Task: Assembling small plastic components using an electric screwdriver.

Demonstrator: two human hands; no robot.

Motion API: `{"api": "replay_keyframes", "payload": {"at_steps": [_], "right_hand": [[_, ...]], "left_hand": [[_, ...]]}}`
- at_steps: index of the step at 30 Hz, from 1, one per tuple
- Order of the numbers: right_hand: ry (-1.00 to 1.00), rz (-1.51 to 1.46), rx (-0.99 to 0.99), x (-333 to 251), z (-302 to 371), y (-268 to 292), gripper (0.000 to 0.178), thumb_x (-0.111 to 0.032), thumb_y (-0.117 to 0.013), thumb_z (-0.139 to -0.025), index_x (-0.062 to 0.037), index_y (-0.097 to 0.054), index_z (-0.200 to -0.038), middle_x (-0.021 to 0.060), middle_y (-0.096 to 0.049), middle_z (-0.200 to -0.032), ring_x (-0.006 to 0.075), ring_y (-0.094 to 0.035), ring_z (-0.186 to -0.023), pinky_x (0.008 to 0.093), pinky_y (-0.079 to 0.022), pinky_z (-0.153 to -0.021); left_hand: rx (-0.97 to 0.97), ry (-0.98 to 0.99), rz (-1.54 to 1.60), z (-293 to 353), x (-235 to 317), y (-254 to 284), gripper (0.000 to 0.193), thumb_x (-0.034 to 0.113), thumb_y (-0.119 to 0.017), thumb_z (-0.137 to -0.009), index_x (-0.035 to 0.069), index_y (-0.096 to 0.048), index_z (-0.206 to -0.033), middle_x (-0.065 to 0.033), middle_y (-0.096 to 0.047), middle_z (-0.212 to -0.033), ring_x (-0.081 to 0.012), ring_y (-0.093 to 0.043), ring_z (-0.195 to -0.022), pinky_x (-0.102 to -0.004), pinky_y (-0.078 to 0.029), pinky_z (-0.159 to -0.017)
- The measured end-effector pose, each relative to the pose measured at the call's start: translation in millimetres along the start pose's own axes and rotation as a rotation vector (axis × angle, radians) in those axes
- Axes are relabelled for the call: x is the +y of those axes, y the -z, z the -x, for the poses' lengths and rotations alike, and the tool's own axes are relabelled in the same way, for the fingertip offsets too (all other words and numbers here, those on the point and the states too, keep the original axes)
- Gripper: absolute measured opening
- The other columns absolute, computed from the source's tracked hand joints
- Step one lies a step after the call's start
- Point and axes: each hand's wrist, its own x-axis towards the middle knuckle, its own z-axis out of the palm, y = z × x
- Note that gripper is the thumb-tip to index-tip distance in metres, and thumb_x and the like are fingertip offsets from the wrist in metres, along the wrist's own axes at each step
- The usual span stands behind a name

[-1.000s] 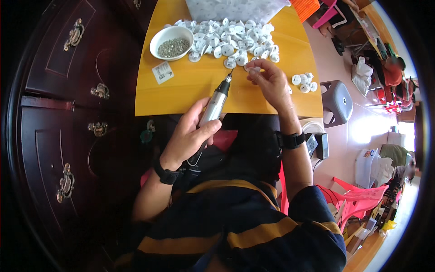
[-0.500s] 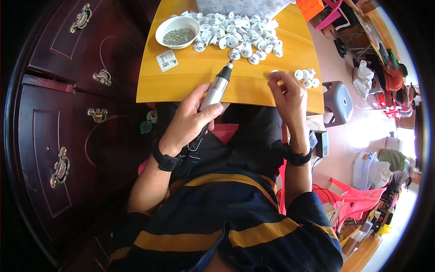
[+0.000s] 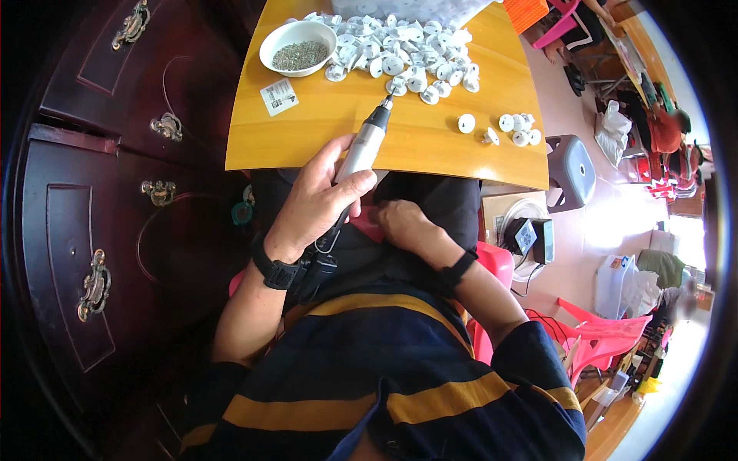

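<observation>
My left hand (image 3: 321, 196) is wrapped round a silver and black electric screwdriver (image 3: 361, 152), whose tip points away from me over the table's near part. Past the tip lies a pile of small round white plastic parts (image 3: 392, 66). My right hand (image 3: 407, 224) is low over my lap, beside the left one, with curled fingers; what they hold, if anything, is hidden. Two loose white parts, one disc-like part (image 3: 466, 123) and one tilted part (image 3: 491, 136), lie near a small cluster of white parts (image 3: 520, 129) on the table's right.
A white bowl of small metal screws (image 3: 300, 55) stands at the table's far left, with a printed card (image 3: 279, 97) before it. A clear plastic bin (image 3: 415, 8) is at the back. To the right are a grey stool (image 3: 570, 173) and pink chair (image 3: 600, 338); dark drawers (image 3: 92, 207) flank the left.
My right hand has moved from the table's right side down and left to my lap, uncovering two loose white parts. The left hand still holds the screwdriver in nearly the same place.
</observation>
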Motion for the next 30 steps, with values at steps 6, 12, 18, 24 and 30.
{"api": "replay_keyframes", "payload": {"at_steps": [6, 12, 18, 24, 30], "right_hand": [[-0.046, 0.196, -0.324, -17, 0, 1, 0.022, -0.018, -0.056, -0.093, -0.0134, -0.075, -0.104, 0.0144, -0.076, -0.105, 0.0258, -0.075, -0.095, 0.0384, -0.058, -0.077], [-0.051, 0.150, -0.418, -14, 0, -20, 0.026, -0.019, -0.058, -0.092, -0.0104, -0.074, -0.112, 0.0152, -0.074, -0.114, 0.0276, -0.072, -0.107, 0.0414, -0.056, -0.087], [0.019, -0.148, -0.591, 0, -23, -32, 0.034, -0.006, -0.055, -0.091, -0.0064, -0.063, -0.124, 0.0207, -0.070, -0.119, 0.0358, -0.069, -0.110, 0.0443, -0.054, -0.093], [0.015, -0.509, -0.455, 11, -28, -64, 0.032, -0.007, -0.052, -0.095, -0.0056, -0.063, -0.124, 0.0228, -0.069, -0.119, 0.0345, -0.066, -0.114, 0.0396, -0.052, -0.095], [0.017, -0.371, -0.419, 3, -26, -65, 0.027, -0.010, -0.051, -0.097, -0.0058, -0.068, -0.117, 0.0204, -0.072, -0.112, 0.0323, -0.071, -0.106, 0.0439, -0.057, -0.087]], "left_hand": [[0.021, -0.012, 0.031, 4, 1, 4, 0.059, 0.020, -0.065, -0.100, -0.002, -0.040, -0.149, -0.0052, -0.061, -0.095, -0.0086, -0.057, -0.068, -0.0222, -0.047, -0.061], [0.040, -0.032, 0.076, 2, -2, 0, 0.057, 0.020, -0.068, -0.099, -0.002, -0.043, -0.146, -0.0031, -0.060, -0.091, -0.0069, -0.055, -0.067, -0.0225, -0.047, -0.060], [0.033, -0.063, 0.066, 2, -2, 3, 0.057, 0.020, -0.068, -0.099, -0.002, -0.043, -0.145, -0.0033, -0.059, -0.091, -0.0066, -0.055, -0.067, -0.0226, -0.047, -0.061], [0.021, -0.070, 0.042, 4, -2, 3, 0.058, 0.019, -0.066, -0.100, -0.003, -0.041, -0.147, -0.0042, -0.058, -0.094, -0.0076, -0.056, -0.069, -0.0228, -0.049, -0.063], [0.012, -0.095, 0.028, 3, -4, -1, 0.056, 0.019, -0.068, -0.099, -0.003, -0.043, -0.144, -0.0035, -0.060, -0.090, -0.0071, -0.055, -0.067, -0.0233, -0.048, -0.061]]}}
